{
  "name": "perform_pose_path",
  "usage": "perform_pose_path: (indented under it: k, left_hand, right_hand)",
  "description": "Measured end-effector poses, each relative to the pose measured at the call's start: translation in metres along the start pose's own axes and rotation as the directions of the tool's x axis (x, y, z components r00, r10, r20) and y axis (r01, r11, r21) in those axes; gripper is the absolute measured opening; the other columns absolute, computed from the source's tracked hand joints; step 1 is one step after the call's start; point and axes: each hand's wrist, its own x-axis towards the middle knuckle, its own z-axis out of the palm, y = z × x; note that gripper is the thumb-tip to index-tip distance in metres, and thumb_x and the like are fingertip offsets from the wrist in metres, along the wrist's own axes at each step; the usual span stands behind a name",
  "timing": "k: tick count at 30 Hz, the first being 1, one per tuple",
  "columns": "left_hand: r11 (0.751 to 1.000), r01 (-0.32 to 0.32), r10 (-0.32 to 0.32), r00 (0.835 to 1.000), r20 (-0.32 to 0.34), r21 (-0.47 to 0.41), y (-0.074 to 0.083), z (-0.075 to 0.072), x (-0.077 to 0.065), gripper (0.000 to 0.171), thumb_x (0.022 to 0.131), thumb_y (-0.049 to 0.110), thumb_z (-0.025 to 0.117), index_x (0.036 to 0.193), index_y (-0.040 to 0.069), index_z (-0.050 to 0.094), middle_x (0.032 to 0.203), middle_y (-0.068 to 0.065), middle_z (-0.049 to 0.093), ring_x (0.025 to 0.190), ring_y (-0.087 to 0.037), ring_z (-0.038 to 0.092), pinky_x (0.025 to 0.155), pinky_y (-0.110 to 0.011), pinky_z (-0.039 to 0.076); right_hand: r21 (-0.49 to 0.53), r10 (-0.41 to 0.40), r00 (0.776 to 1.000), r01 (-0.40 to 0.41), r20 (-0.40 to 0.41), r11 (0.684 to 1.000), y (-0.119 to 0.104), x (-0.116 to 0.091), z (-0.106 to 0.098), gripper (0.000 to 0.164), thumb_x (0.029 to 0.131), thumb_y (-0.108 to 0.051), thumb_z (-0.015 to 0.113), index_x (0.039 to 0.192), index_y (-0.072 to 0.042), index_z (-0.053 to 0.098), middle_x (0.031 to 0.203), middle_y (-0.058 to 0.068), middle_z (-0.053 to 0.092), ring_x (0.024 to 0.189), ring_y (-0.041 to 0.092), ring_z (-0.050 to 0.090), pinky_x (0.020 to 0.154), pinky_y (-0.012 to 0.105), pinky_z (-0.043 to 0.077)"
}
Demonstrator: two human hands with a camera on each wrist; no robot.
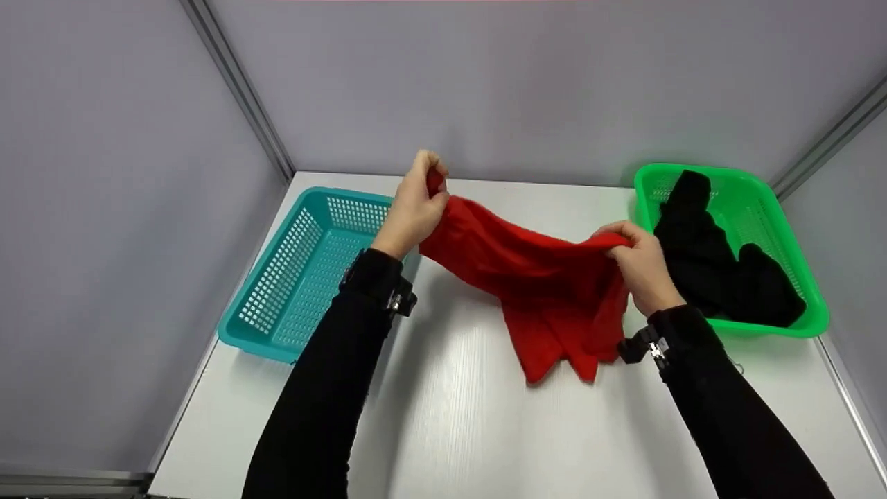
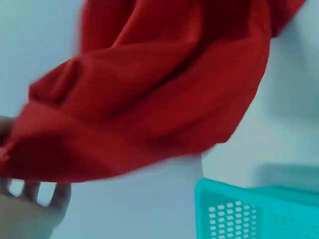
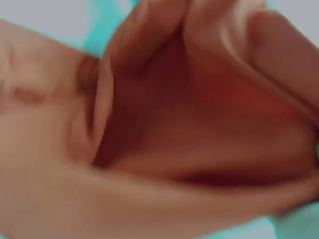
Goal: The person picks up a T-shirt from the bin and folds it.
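Nearest the camera, reaching in from the bottom edge: two black sleeves (image 1: 312, 402), with dark straps (image 1: 378, 281) around the wrists. Between them, lifted over the white table (image 1: 450, 423), a red cloth (image 1: 530, 267), drawn out along its upper edge, sagging in the middle, with loose points hanging lower toward the right end. Cannot tell whether touching the tabletop at those points. Pinched at one upper end by the left hand (image 1: 414, 204), gripped at the other by the right hand (image 1: 641, 260); well apart, then, yet both clamped on the same cloth. Blurred at close range in the right wrist view, creased and slack in the left one.

Looks like a spreading-out step: opened along one edge, bunched below. Would seem to call next for firm pinches at both ends, a bit more tension, and care to loosen the hanging folds.

Further out, by the left forearm, a teal basket (image 1: 322, 270) with perforated sides; just beyond the right wrist, a green basket (image 1: 745, 215) with black cloth (image 1: 721, 277) inside. Behind everything, a plain grey partition (image 1: 554, 83).
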Motion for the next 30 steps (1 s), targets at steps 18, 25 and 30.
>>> perform_pose_path:
  k: [18,25,30]
  left_hand:
    - [0.936,-0.142,-0.103,0.765,0.636,0.323,-0.023,0.063,-0.032,0.082,0.099,0.026,0.073,0.166,0.025,0.026,0.171,-0.005,0.026,0.159,-0.029,0.018,0.127,-0.045,0.018]
    - [0.959,-0.224,0.085,0.813,0.576,0.175,-0.001,0.098,-0.028,0.047,0.098,0.013,0.072,0.142,0.009,0.055,0.132,-0.009,0.065,0.121,-0.021,0.059,0.107,-0.031,0.044]
    - [0.928,-0.218,0.040,0.864,0.502,0.302,-0.002,0.086,-0.023,0.019,0.094,-0.002,0.062,0.110,0.006,0.066,0.098,-0.008,0.068,0.086,-0.022,0.056,0.081,-0.032,0.048]
  right_hand:
    - [-0.396,-0.044,0.936,0.191,0.350,0.898,0.013,-0.007,0.011,0.039,0.108,-0.011,0.046,0.142,-0.014,0.064,0.141,0.013,0.064,0.130,0.036,0.057,0.111,0.056,0.042]
    - [-0.391,-0.379,0.868,0.486,0.321,0.781,-0.017,-0.006,0.031,0.022,0.099,0.004,0.061,0.111,-0.005,0.076,0.105,0.012,0.076,0.089,0.026,0.064,0.084,0.037,0.051]
    - [-0.447,-0.495,0.803,0.596,0.332,0.667,-0.018,-0.004,0.024,0.012,0.096,0.006,0.067,0.102,-0.002,0.073,0.095,0.011,0.074,0.079,0.024,0.062,0.074,0.034,0.052]
